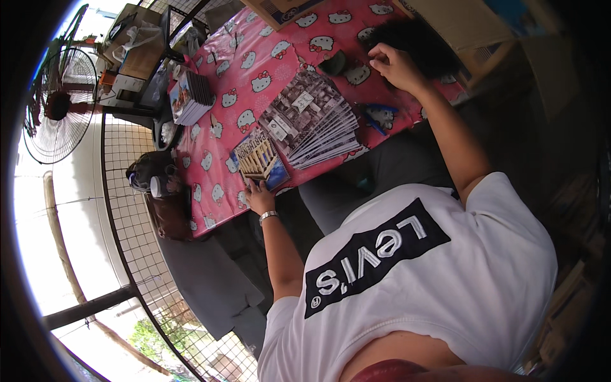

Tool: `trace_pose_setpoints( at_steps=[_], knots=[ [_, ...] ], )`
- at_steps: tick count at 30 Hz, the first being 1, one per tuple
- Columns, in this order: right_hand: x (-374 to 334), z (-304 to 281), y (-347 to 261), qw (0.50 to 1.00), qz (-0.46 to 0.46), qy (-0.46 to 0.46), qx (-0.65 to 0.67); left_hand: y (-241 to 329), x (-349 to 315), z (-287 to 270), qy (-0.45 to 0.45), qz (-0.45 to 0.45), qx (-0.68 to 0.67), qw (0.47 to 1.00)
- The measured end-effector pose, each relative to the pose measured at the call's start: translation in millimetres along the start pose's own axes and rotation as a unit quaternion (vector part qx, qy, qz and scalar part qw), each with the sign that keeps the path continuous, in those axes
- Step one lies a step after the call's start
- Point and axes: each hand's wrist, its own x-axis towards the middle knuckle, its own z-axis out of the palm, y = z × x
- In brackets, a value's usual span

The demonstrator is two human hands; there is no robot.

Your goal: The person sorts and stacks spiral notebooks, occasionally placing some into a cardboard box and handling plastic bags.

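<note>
My left hand [259, 198] is at the near edge of a picture card [261, 160] showing a columned building, its fingertips closed on the lower edge. Just right of that card lies a fanned stack of cards [309, 118] with greyish photo prints. My right hand [396, 69] is raised at the right side of the table, fingers bent and drawn together beside a black fuzzy bundle [414, 44]. Whether anything small is between them I cannot make out. Below it lies a blue-handled tool [377, 120], perhaps pliers. A dark green crumpled piece [333, 63] sits beyond the fanned stack.
A pink cat-patterned cloth [245, 95] covers the table. Another card stack [192, 99] stands at its left edge. Cardboard boxes [471, 32] border the right and far sides. Bags [156, 178] sit by the left edge, near a fan [60, 105] and wire mesh.
</note>
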Motion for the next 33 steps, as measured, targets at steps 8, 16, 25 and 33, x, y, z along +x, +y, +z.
trace_pose_setpoints(
  at_steps=[8,16,25,33],
  knots=[
    [-7,-4,2,0.999,0.017,-0.045,0.025,99,-7,-46,0.226,0.136,-0.188,0.946],
    [-34,40,-38,0.985,-0.163,-0.049,0.039,257,-45,-70,-0.063,0.473,-0.045,0.878],
    [-36,16,-60,0.981,-0.127,-0.135,0.059,252,-47,-143,-0.104,0.518,-0.078,0.845],
    [6,51,-85,0.969,-0.243,-0.024,0.032,284,-9,-136,0.111,0.495,-0.070,0.859]
  ],
)
